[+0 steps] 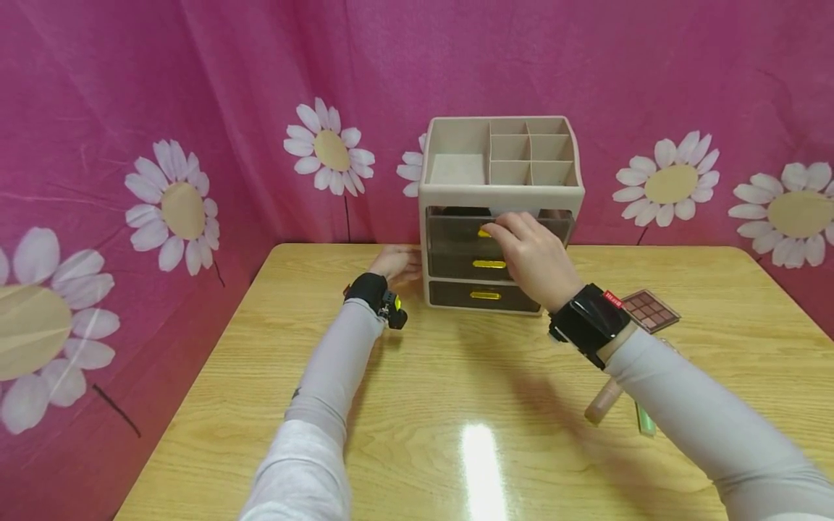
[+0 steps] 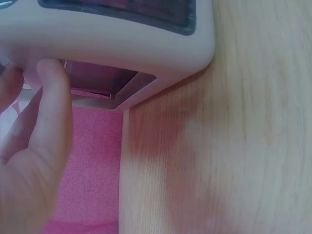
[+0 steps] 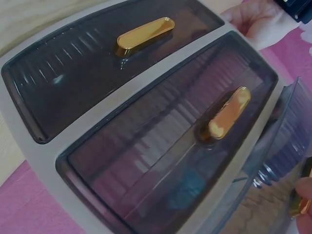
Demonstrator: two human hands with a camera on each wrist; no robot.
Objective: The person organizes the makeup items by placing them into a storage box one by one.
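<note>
1. Where the wooden table (image 1: 417, 405) nears a pink flowered curtain (image 1: 495, 58), one beige drawer box (image 1: 502, 192), upright.
2. Open tray (image 1: 457, 170), on top of the box: one large compartment at left, six small ones at right.
3. Top drawer (image 1: 456, 228), smoky clear plastic, pulled partly out; contents cannot be told.
4. Middle drawer (image 3: 161, 141) and bottom drawer (image 3: 87, 53), both closed, each with a gold handle.
5. Right hand (image 1: 541, 260): thumb and fingers pinching the top drawer's handle (image 1: 483, 233).
6. Left hand (image 1: 395, 264): fingers extended, touching the box's left side, well apart from the right hand.
7. Palette (image 1: 650, 311) of brownish-pink pans, right of the box; nearer, a pinkish tube (image 1: 604, 401) and a green tube (image 1: 645, 420), both partly hidden by the right sleeve (image 1: 704, 412).
8. Left wrist view only: an opening (image 2: 97, 78) in the box's side, dark plastic within.
9. Right wrist view only: a blurred teal patch (image 3: 187, 190) behind the middle drawer's front.
10. Head view only: tray compartments, palette, tubes.
</note>
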